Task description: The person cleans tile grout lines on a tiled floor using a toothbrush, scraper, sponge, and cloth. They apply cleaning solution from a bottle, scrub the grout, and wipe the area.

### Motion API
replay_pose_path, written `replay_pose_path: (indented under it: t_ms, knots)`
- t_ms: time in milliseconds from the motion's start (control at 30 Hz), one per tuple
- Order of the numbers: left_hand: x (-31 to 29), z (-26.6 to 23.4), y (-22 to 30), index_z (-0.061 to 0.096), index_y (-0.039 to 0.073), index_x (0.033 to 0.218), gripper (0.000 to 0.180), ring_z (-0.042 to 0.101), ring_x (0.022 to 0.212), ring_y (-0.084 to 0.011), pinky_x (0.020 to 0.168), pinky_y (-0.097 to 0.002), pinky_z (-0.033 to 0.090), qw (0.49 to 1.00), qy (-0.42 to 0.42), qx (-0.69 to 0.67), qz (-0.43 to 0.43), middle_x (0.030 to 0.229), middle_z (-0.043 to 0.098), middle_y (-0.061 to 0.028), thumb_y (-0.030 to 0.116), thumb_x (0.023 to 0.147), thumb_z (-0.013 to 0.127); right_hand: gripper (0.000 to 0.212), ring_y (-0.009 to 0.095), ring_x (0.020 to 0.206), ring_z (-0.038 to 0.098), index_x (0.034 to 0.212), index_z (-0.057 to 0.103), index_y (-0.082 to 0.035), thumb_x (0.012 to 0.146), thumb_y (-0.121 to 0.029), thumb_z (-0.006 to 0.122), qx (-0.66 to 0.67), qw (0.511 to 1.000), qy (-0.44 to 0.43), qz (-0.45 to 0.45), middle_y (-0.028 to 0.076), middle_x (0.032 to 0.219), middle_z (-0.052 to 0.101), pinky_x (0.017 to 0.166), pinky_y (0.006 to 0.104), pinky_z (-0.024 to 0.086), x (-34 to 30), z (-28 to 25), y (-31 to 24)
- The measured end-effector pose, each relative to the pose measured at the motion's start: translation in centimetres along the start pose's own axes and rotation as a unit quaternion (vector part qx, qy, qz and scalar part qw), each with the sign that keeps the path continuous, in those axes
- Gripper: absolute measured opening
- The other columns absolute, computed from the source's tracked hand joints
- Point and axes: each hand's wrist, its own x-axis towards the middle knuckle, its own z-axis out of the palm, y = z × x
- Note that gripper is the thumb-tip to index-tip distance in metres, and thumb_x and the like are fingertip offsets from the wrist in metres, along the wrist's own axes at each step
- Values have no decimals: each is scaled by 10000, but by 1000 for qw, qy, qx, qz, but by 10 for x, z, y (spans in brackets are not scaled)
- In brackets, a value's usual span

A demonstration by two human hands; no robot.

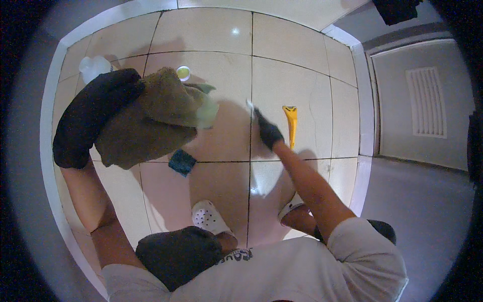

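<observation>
My left hand [95,113], in a black glove, is raised at the left. It is closed on a brown cloth [156,118] that hangs in folds. Past the cloth's right edge sticks out a pale green, see-through piece [206,111] whose kind I cannot make out. My right hand [269,133], also black-gloved and slightly blurred, reaches low over the tiles. Its fingers are closed round a thin tool with a whitish tip [250,104]; the rest is hidden. Just right of that hand lies a yellow scraper [290,123]. A dark green scouring pad [182,162] rests below the cloth.
A whitish plastic bottle [94,68] stands at the far left, partly behind my glove. Beyond the cloth sits a small round yellow-and-white container [183,73]. White skirting [49,146] edges the tiled floor [282,35]. At the right is a grey door with a vent [426,102].
</observation>
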Motion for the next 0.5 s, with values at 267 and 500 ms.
replay_pose_path:
  t_ms: [267,500]
  knots:
    - [34,65,-22,414,124,1309,500,343,1245,-336,1018,-463,287,975,-88,156,134,1354,354,-201,345,867,492,629,389,915,590,1427,89,-242,886,-172,400,42,926,-302,223,245,1131,542,794,479,447,-108,-1,-75]
    - [75,253,-108,297,150,1375,732,173,1314,-405,1023,-568,188,938,-83,337,19,1427,193,-223,524,787,523,572,411,1001,549,1410,114,-310,903,-224,364,70,986,-58,142,250,1120,546,835,480,418,67,-21,-55]
